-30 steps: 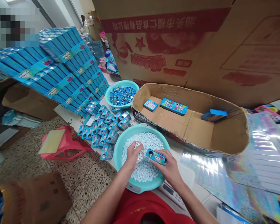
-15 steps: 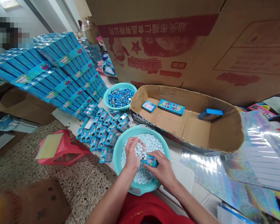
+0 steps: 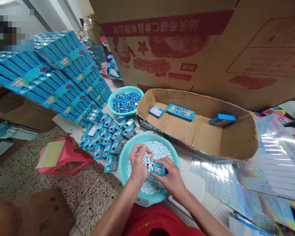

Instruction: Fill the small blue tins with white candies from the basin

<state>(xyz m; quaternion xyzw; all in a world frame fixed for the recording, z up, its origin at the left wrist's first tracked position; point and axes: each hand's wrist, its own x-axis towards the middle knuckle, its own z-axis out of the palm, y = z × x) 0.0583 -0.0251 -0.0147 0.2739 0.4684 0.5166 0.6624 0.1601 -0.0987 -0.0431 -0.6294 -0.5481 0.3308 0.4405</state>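
A turquoise basin (image 3: 125, 154) full of small white candies (image 3: 159, 149) stands right in front of me. Over it my left hand (image 3: 138, 164) is cupped around a heap of these candies, its fingers curled. My right hand (image 3: 170, 173) grips a small blue candy box (image 3: 158, 168) lying on its side, its end turned toward the candies in my left palm. Candies sit right at that end of the box. Left of the basin several similar blue boxes (image 3: 110, 132) stand close together, round holes showing in their tops.
A smaller turquoise basin (image 3: 110, 104) holds blue and silver round caps. Behind the candies is a low cardboard tray (image 3: 208, 137) with several blue boxes. Stacked blue cartons (image 3: 61, 78) rise at the left, a red stool (image 3: 71, 157) below. Shiny sheets (image 3: 267, 164) lie at the right.
The blue box in my right hand has turned slightly, so more of its printed face shows. Both hands stay over the basin. The view has shifted a little.
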